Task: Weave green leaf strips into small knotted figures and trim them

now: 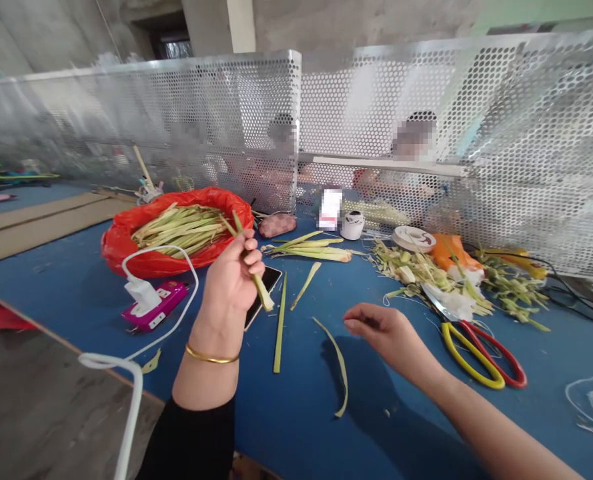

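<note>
My left hand (233, 277) is closed around a pale green plant stalk (263, 293), its white base pointing down toward me. Beneath that hand lies a dark phone (271, 280), partly covered. My right hand (386, 333) is over the table with thumb and index finger drawn together, and nothing shows between them. Just left of it is a curled leaf strip (343, 373), apart from the fingers. A straight leaf strip (280, 327) and a short pale one (306, 285) lie between the hands. Behind them rests a small bunch of stalks (316, 248).
A red plastic bag (121, 240) holds many stalks. Near it are a purple power strip (163, 303) and white cable (136, 393). At right lie scissors (476, 353), leaf scraps (411, 263) and a tape roll (413, 239). A perforated metal screen (336, 100) stands behind; people sit beyond.
</note>
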Demonstrator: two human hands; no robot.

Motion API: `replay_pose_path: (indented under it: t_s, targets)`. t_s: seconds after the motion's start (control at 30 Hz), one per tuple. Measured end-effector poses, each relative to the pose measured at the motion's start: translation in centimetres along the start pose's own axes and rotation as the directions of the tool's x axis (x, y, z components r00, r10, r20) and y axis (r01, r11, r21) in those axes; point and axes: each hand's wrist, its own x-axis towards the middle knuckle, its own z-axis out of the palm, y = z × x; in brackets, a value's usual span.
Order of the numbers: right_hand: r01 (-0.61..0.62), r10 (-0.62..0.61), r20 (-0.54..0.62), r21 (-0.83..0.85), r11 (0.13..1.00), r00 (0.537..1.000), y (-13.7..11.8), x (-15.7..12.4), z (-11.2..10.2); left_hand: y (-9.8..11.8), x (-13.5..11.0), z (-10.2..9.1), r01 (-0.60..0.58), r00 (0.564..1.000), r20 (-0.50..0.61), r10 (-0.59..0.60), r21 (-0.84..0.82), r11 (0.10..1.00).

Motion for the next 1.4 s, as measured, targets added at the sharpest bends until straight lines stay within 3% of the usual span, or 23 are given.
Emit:
replay_pose_path:
  t_s: [0.1, 0.2, 0.27, 0.3, 0.33, 0.37, 0.43, 0.47, 0.53, 0.67, 0.77, 0.83, 0.9, 1.13, 1.4]
  targets:
    - [0.274, -0.261, 0.083, -0.284, 0.919, 0.962, -1.0, -0.1, 1.6, 1.3, 0.3, -0.5, -0.068, 0.993, -0.096, 0.066, -0.023, 0.997]
    - [0.55, -0.434, 0.34, -0.466, 0.692, 0.834, -2.8, 0.1, 4.6, 0.6, 0.7, -0.7, 0.053, 0.996, -0.076, -0.055, -0.038, 0.998]
    - [0.664, -0.478, 0.46, -0.505, 0.551, 0.748, -3.8, 0.4, 6.2, -0.1, 0.9, -0.8, 0.128, 0.99, -0.053, -0.13, -0.038, 0.991]
    - [0.681, -0.482, 0.48, -0.521, 0.515, 0.733, -4.2, 0.5, 6.6, -0.4, 1.0, -0.9, 0.146, 0.988, -0.053, -0.148, -0.034, 0.989]
    - [0.659, -0.469, 0.463, -0.552, 0.512, 0.752, -4.3, 0.5, 6.8, -0.6, 1.1, -0.9, 0.153, 0.986, -0.059, -0.154, -0.025, 0.988]
    - [0.596, -0.434, 0.409, -0.595, 0.54, 0.802, -4.3, 0.6, 6.6, -0.8, 1.1, -0.9, 0.154, 0.986, -0.065, -0.154, -0.015, 0.988]
    - [0.369, -0.294, 0.228, -0.671, 0.643, 0.928, -3.7, 0.5, 5.8, -1.3, 1.2, -0.9, 0.147, 0.987, -0.069, -0.146, 0.014, 0.989]
    - [0.239, -0.201, 0.135, -0.677, 0.696, 0.97, -3.2, 0.4, 5.2, -1.5, 1.2, -0.9, 0.15, 0.987, -0.063, -0.148, 0.034, 0.988]
    - [0.054, -0.038, 0.038, -0.617, 0.785, 0.999, -2.0, 0.2, 4.3, -2.2, 1.1, -0.7, 0.173, 0.984, -0.043, -0.17, 0.077, 0.982]
    - [-0.086, 0.093, 0.001, -0.378, 0.922, 0.996, 0.1, 0.1, 3.9, -4.0, 0.6, -0.3, 0.262, 0.964, 0.006, -0.266, 0.15, 0.953]
    - [-0.172, 0.172, -0.036, -0.01, 0.985, 0.984, 0.3, 0.4, 3.6, -5.5, -0.1, -0.1, 0.303, 0.95, 0.016, -0.312, 0.208, 0.93]
    - [-0.187, 0.21, -0.056, 0.284, 0.94, 0.976, -0.1, 0.6, 2.8, -6.6, -0.6, 0.0, 0.303, 0.949, 0.005, -0.314, 0.254, 0.919]
    - [-0.151, 0.222, -0.102, 0.461, 0.874, 0.97, -0.7, 0.7, 1.9, -7.7, -1.3, 0.1, 0.289, 0.953, -0.008, -0.304, 0.336, 0.896]
    - [-0.044, 0.246, -0.246, 0.618, 0.785, 0.937, -1.2, 0.6, 1.2, -11.0, -3.5, 0.3, 0.25, 0.924, 0.112, -0.365, 0.544, 0.801]
    - [0.014, 0.259, -0.291, 0.688, 0.725, 0.921, -1.3, 0.7, 1.1, -11.4, -4.0, 0.3, 0.116, 0.91, 0.253, -0.33, 0.606, 0.787]
